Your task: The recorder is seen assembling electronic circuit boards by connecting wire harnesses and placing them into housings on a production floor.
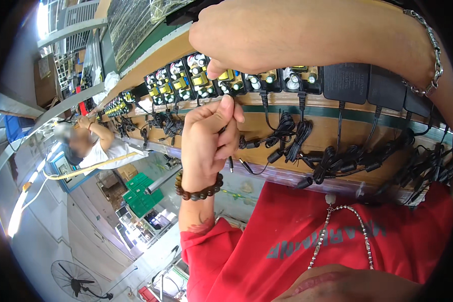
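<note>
A row of open black power adapters runs along the bench, with yellow transformers and capacitors showing inside. My left hand, wearing a bead bracelet, is closed in a pinch at the lower edge of one open adapter. Its thumb and forefinger grip the black cord where it leaves the housing; part of that cord is hidden by the fingers. Across the top reaches my right hand, above the same part of the row. A fingertip of it points down at the boards, while its other fingers are out of sight.
Closed black adapters lie to the right, beneath my right forearm. Bundled black cords hang over the wooden bench. Farther left, another person works at the same line. Green crates and a fan stand beyond.
</note>
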